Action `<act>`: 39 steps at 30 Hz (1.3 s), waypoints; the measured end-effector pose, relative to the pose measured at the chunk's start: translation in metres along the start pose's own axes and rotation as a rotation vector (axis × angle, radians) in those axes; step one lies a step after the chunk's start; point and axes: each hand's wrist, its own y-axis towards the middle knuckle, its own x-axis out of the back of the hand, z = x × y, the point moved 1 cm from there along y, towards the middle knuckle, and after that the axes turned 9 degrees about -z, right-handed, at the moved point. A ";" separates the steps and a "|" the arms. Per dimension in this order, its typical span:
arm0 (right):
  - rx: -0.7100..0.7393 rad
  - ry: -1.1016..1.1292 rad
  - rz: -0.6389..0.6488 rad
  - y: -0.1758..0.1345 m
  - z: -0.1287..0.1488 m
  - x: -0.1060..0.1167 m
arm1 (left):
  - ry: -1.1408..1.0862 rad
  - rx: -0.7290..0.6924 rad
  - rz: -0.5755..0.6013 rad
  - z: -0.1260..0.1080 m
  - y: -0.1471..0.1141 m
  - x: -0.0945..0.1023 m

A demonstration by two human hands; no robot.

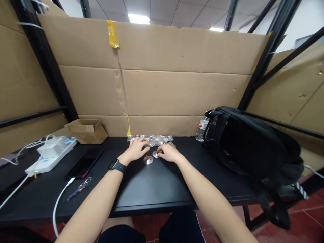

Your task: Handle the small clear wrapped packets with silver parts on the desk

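A pile of small clear packets [158, 138] with silvery parts lies at the back of the black table [157, 189]. My left hand [136, 148], with a black watch on the wrist, rests on the pile's left end, fingers bent over a packet. My right hand [169, 152] touches a small silver disc with a red centre [155, 154] with its fingertips. A second silver disc with a red centre [148, 159] lies loose on the table between my hands, just below the left one.
A black backpack [248, 145] fills the table's right side, a water bottle [201, 129] behind it. At left lie a dark phone [84, 162], a white power strip [50, 155] with cables, a keychain [80, 189] and a cardboard box [87, 131]. Cardboard walls surround the table.
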 end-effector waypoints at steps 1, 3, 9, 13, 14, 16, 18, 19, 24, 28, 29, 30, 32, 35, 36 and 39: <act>-0.022 -0.008 0.003 0.000 0.002 0.002 | -0.062 -0.047 0.068 -0.004 -0.001 0.002; -0.049 -0.019 0.002 -0.001 0.006 0.005 | -0.181 -0.124 0.222 -0.012 -0.002 0.007; -0.019 -0.025 -0.014 -0.003 0.015 0.008 | -0.180 -0.091 0.296 -0.017 -0.002 0.008; -0.019 -0.047 -0.012 -0.004 0.020 0.007 | -0.193 -0.063 0.270 -0.013 -0.003 0.008; -0.016 -0.046 -0.005 -0.004 0.021 0.007 | -0.188 -0.053 0.268 -0.013 -0.003 0.010; -0.016 -0.034 0.008 -0.004 0.021 0.006 | -0.181 -0.037 0.252 -0.013 -0.003 0.013; -0.028 -0.016 0.011 -0.003 0.019 0.006 | -0.183 -0.022 0.202 -0.014 -0.002 0.016; -0.034 -0.005 0.011 -0.003 0.018 0.007 | -0.181 -0.010 0.161 -0.014 -0.001 0.016; -0.016 0.019 0.051 -0.002 0.010 0.008 | -0.193 0.040 -0.046 -0.012 0.001 0.015; -0.010 0.019 0.047 -0.003 0.009 0.010 | -0.307 0.048 -0.116 -0.012 0.000 0.011; -0.006 0.029 0.055 -0.003 0.010 0.011 | -0.336 0.056 -0.123 -0.012 0.000 0.011; -0.002 0.041 0.066 -0.003 0.010 0.012 | -0.364 0.063 -0.126 -0.012 0.000 0.010; -0.005 0.058 0.082 -0.004 0.009 0.014 | -0.412 0.075 -0.128 -0.012 0.001 0.009; -0.029 0.046 0.085 -0.005 0.008 0.019 | -0.472 0.084 -0.126 -0.010 0.002 0.005; -0.035 0.040 0.102 -0.005 0.007 0.020 | -0.499 0.086 -0.123 -0.009 0.002 0.002; -0.040 0.027 0.170 -0.007 0.007 0.022 | -0.630 0.091 -0.107 -0.007 0.005 -0.007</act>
